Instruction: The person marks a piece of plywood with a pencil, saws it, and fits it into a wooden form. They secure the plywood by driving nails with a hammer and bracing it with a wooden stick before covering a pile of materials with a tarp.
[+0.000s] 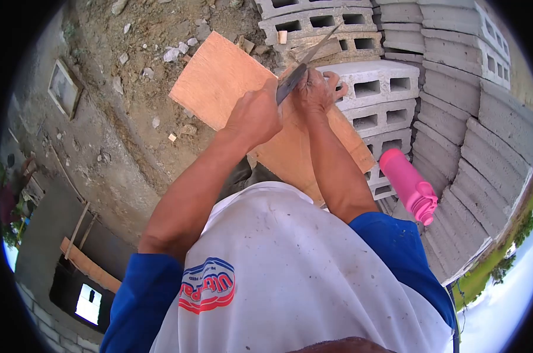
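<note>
A reddish-brown plywood board (225,76) lies slantwise in front of me, partly over the stacked concrete blocks. My left hand (257,115) is closed at the wide end of a handsaw (296,79); its fingers cover the handle. The long dark blade tapers away to the upper right, across the board's far edge. Close beside the blade, my right hand (315,91) is on the board with its fingers curled at the far edge. A short wood offcut (322,49) sits on the blocks behind the blade.
Concrete hollow blocks (383,79) are stacked behind the board, with more blocks (449,88) to the right. A pink water bottle (407,183) lies on the blocks by my right forearm. Rubble and soil (137,117) cover the left ground, where a small wooden frame (65,88) lies.
</note>
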A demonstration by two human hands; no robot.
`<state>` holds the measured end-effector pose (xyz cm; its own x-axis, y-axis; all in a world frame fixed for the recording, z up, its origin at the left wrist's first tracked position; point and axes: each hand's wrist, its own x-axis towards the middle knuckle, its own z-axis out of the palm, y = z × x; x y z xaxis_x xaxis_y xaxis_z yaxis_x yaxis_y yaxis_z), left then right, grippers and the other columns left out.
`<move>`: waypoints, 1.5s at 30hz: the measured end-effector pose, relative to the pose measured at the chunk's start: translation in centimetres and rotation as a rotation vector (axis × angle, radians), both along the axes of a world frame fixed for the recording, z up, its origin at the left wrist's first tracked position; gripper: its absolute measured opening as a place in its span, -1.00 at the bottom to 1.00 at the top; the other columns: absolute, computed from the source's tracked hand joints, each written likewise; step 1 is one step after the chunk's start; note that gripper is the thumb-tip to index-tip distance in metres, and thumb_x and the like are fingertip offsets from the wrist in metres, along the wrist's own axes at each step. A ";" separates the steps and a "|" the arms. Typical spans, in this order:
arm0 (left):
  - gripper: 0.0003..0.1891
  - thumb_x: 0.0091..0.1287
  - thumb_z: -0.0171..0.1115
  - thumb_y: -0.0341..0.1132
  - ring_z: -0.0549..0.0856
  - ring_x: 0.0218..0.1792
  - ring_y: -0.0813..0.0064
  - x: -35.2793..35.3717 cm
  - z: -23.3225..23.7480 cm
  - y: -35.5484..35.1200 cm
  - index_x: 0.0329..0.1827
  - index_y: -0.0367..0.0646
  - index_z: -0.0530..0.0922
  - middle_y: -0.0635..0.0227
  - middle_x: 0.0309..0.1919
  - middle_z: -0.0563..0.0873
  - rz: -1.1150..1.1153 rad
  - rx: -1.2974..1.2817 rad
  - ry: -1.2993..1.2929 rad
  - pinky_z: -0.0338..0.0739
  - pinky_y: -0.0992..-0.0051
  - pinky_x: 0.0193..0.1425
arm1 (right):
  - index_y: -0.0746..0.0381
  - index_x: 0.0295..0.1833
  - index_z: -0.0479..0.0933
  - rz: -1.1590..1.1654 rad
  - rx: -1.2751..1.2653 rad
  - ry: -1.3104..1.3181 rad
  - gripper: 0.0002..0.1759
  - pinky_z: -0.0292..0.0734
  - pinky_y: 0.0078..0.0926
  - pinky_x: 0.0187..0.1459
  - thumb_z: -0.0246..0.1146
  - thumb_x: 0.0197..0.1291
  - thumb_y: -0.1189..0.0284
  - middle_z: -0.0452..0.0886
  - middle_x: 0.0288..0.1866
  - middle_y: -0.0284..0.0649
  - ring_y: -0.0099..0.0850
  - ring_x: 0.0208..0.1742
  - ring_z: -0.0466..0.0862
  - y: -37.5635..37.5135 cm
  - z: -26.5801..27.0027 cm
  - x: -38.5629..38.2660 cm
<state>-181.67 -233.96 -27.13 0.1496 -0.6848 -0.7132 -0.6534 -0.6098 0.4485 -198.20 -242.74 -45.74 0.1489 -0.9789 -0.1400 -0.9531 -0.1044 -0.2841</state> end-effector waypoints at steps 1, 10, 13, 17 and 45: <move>-0.73 0.27 0.20 -0.36 0.65 -0.23 -0.24 0.3 1.2 0.4 0.00 -0.23 0.47 -0.19 -0.36 0.66 0.021 0.005 -0.007 0.53 -0.01 -0.13 | -0.02 -0.26 0.68 0.013 0.007 0.000 -0.63 -0.14 0.19 0.32 0.03 0.34 0.05 0.72 -0.23 -0.40 -0.30 0.16 0.37 -0.3 -0.2 0.5; -0.74 0.27 0.19 -0.40 0.65 -0.22 -0.24 1.2 2.2 2.9 -0.01 -0.28 0.45 -0.17 -0.34 0.68 0.030 -0.030 0.015 0.55 -0.01 -0.14 | -0.01 -0.30 0.66 0.000 0.034 0.011 -0.64 -0.16 0.22 0.32 0.04 0.33 0.07 0.71 -0.32 -0.38 -0.29 0.18 0.36 -0.4 0.0 0.9; -0.71 0.26 0.22 -0.41 0.64 -0.19 -0.26 -0.5 0.6 -0.5 0.00 -0.29 0.44 -0.18 -0.33 0.67 -0.018 0.016 0.008 0.52 -0.01 -0.12 | 0.01 -0.31 0.65 0.025 -0.013 0.002 -0.64 -0.15 0.22 0.32 0.04 0.34 0.07 0.71 -0.33 -0.39 -0.30 0.18 0.36 -0.3 -0.4 0.5; -0.63 0.24 0.26 -0.37 0.65 -0.18 -0.25 1.3 8.3 7.1 0.07 -0.27 0.42 -0.20 -0.27 0.67 0.077 0.147 -0.003 0.52 -0.01 -0.08 | -0.01 -0.30 0.67 0.007 -0.023 0.027 -0.61 -0.14 0.18 0.32 0.03 0.34 0.04 0.70 -0.31 -0.40 -0.31 0.17 0.37 0.2 0.0 0.7; -0.57 0.24 0.31 -0.36 0.71 -0.36 0.07 5.8 13.3 15.0 0.14 -0.33 0.47 -0.03 -0.35 0.67 0.060 -0.495 -0.055 0.56 0.26 -0.27 | 0.00 -0.08 0.68 -0.051 0.097 0.015 -0.57 -0.20 0.15 0.41 0.01 0.33 -0.01 0.66 0.01 -0.30 -0.34 0.27 0.35 0.3 1.8 1.2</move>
<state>-175.84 -218.95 -13.82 0.2272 -0.9280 -0.2952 -0.6548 -0.3699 0.6591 -197.04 -242.46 -43.94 0.0966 -0.9669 -0.2364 -0.9607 -0.0285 -0.2761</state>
